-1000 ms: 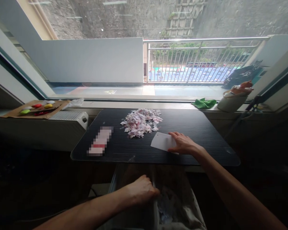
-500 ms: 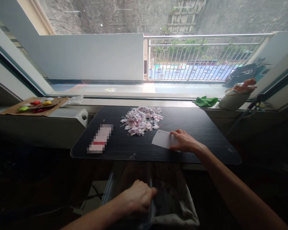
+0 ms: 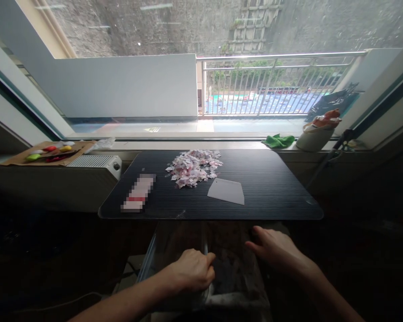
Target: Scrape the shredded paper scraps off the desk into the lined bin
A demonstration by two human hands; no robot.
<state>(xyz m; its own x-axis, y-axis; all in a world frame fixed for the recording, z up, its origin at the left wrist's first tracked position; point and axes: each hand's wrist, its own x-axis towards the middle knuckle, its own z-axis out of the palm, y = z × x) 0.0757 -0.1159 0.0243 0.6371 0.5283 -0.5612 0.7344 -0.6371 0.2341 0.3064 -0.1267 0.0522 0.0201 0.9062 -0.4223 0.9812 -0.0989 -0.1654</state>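
Observation:
Below the table's front edge, my left hand is closed around the rim of a clear plastic bin. My right hand hovers to the right, thumb and index finger apart, with nothing visible in it; its other fingers are partly hidden. Beside the clear bin is a dark, lined container, its contents too dim to make out. On the black table lies a flat white scraper, apart from both hands. Behind it is a heap of torn paper scraps.
A pixelated pinkish slip lies on the table's left. Along the sill are a green cloth and a white pot. At left, a radiator adjoins cardboard bearing small coloured items.
My right hand has let go of the scraper and come down off the table towards me. The scraper stays on the tabletop. My left hand remains at the bin's rim. The view has shifted slightly.

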